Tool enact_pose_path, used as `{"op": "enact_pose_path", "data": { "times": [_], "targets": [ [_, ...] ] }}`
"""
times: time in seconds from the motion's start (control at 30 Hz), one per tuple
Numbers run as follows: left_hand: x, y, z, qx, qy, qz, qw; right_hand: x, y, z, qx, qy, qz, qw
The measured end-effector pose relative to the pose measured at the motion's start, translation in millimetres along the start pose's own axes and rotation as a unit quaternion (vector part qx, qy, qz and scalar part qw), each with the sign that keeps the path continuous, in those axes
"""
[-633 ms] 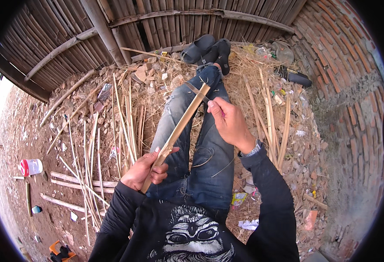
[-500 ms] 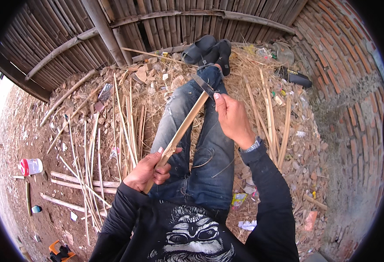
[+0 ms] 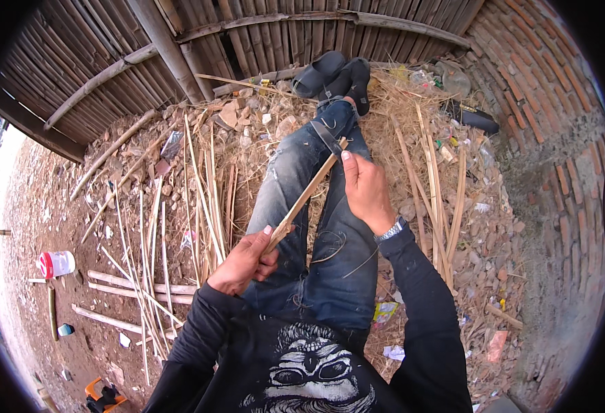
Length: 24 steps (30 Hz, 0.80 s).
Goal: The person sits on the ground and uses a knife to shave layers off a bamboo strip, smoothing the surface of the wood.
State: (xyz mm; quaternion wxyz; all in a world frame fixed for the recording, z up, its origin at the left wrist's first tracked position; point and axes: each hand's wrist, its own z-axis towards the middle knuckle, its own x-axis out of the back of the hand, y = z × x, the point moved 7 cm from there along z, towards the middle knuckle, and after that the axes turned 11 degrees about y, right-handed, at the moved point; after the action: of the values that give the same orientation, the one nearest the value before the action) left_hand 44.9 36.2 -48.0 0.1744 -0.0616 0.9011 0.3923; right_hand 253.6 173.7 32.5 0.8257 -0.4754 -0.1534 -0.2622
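Observation:
My left hand (image 3: 247,263) is closed round the lower end of a split bamboo strip (image 3: 307,195), which slants up and right over my outstretched legs. In my right hand (image 3: 367,189) is a knife, its handle hidden by the fingers. The dark blade (image 3: 326,138) points up and left and lies across the strip near its far end. A thin shaving seems to stand up beside the blade. Below the strip, a loose curl of bamboo (image 3: 331,251) rests on my jeans.
Long bamboo strips (image 3: 201,189) lie on the ground at my left, more strips (image 3: 436,196) at my right. Thicker poles (image 3: 141,288) and a white tub with a red lid (image 3: 57,264) are farther left. A bamboo wall (image 3: 282,41) stands ahead, a brick wall (image 3: 557,151) on the right.
The bamboo strip and my left hand have shifted slightly up and right. The knife still lies on the strip near its far end. The whole view has moved a little.

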Motion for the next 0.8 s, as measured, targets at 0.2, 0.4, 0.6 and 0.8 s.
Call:
{"op": "enact_pose_path", "data": {
  "times": [0.2,0.4,0.6,0.8],
  "targets": [
    [9,13,10,-0.100,0.121,0.120,0.980,-38,-26,-50,0.013,-0.080,0.056,0.995],
    [2,30,-4,-0.217,0.179,0.230,0.932,-2,2,3,-0.040,0.051,0.000,0.998],
    [10,37,-10,-0.247,0.235,0.296,0.892,-25,-14,-26,0.044,-0.019,0.041,0.998],
    [5,42,-9,-0.255,0.224,0.303,0.891,-17,-7,-15,-0.016,0.022,0.037,0.999]
  ]
}}
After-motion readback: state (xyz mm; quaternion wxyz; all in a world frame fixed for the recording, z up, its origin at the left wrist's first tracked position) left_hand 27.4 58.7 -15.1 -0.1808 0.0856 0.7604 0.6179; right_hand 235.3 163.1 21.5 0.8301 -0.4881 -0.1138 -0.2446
